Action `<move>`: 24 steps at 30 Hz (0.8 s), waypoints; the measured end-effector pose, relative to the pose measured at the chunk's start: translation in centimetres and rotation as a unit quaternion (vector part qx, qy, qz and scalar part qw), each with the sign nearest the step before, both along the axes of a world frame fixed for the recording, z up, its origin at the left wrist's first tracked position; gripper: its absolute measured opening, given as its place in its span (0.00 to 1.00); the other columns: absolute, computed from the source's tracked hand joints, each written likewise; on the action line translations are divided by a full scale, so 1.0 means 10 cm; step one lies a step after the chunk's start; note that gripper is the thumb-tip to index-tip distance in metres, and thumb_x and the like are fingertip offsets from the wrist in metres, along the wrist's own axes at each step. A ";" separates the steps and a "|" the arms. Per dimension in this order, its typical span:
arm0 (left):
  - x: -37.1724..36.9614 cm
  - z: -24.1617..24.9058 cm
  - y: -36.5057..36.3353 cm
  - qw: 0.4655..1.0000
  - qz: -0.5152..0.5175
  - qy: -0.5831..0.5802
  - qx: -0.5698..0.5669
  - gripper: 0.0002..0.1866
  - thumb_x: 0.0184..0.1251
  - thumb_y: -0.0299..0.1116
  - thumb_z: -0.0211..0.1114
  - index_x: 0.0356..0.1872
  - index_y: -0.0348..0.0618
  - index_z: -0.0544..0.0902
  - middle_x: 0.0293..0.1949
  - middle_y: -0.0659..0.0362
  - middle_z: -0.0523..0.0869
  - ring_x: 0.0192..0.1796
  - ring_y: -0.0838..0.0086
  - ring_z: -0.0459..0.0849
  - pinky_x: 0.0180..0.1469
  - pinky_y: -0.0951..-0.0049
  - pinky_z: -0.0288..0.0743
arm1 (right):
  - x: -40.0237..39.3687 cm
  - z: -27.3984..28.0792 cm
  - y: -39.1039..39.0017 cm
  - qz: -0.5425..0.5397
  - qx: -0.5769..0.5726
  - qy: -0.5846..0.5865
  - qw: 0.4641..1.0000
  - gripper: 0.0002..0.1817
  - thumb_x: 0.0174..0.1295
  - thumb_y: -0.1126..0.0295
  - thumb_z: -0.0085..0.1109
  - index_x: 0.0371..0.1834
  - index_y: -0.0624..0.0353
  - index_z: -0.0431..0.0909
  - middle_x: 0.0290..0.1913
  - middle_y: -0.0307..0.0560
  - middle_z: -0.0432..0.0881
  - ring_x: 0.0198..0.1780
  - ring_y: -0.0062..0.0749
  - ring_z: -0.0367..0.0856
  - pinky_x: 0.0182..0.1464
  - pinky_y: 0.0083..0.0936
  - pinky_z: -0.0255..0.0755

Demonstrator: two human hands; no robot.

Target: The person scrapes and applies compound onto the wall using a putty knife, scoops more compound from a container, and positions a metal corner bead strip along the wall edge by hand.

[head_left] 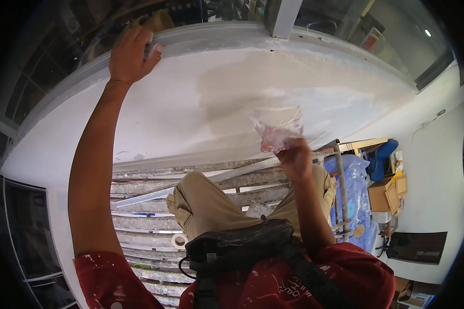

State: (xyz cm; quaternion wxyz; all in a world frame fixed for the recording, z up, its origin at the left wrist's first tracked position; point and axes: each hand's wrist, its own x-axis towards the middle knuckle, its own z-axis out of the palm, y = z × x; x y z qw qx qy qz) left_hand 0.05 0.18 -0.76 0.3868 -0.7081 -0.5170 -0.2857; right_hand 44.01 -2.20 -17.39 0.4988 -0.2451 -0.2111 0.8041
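- Head view: the right hand (296, 157) has a good grip on the spreader (277, 127), a flat, pinkish tool pretty much caked in white filler.
- Spreader sits just beyond the right hand and a bit to its left, up against or right in front of the white wall (165, 108). Can't tell if its edge is actually touching.
- The left hand (131, 56) is open, released, up on the window ledge (211, 38) at the far left, with white smudges on the fingers. So the spreader is well apart from it, nearer and over to the right.
- There's a beige-grey patch (219, 90) on the wall between the two hands, left of the spreader.
- Nearer in, a tape roll (179, 241) lies on the splattered planks (144, 224), left of the black bag (242, 244) at the waist.
- Off to the right: blue sheeting (353, 190) and a cardboard box (382, 196).
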 end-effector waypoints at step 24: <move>0.02 0.06 0.02 0.999 -0.004 0.035 -0.018 0.13 0.58 0.38 0.65 0.38 0.44 0.75 0.35 0.54 0.76 0.39 0.55 0.76 0.39 0.60 0.71 | -1.75 -2.24 0.63 -0.079 -0.181 -0.151 0.969 0.28 0.62 0.74 0.50 0.67 0.57 0.63 0.45 0.47 0.78 0.41 0.36 0.81 0.39 0.31 0.80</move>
